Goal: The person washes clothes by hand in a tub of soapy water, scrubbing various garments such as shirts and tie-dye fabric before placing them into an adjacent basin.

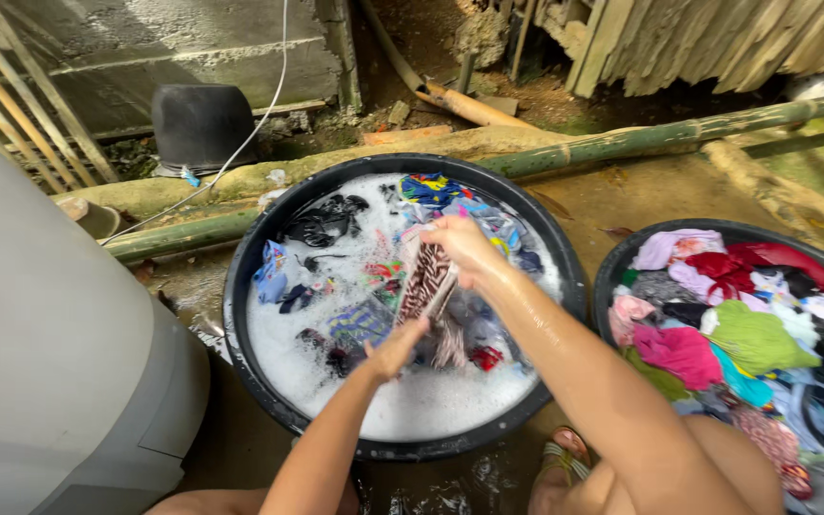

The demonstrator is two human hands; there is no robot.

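Both my hands hold one brown-and-white patterned cloth (426, 286) stretched over a black round tub (240, 315) of soapy water. My right hand (464, 246) grips the cloth's upper end. My left hand (395, 349) grips its lower end, closer to me. Foam and several soaking clothes, dark, blue and multicoloured, fill the tub around the cloth. Both forearms are wet.
A second black basin (612, 262) heaped with colourful clothes sits at the right. A large grey container (50, 362) stands at the left. Bamboo poles (622, 138), an upturned black bucket (202, 124) and a concrete wall lie behind. My sandalled foot (565, 458) rests on wet ground.
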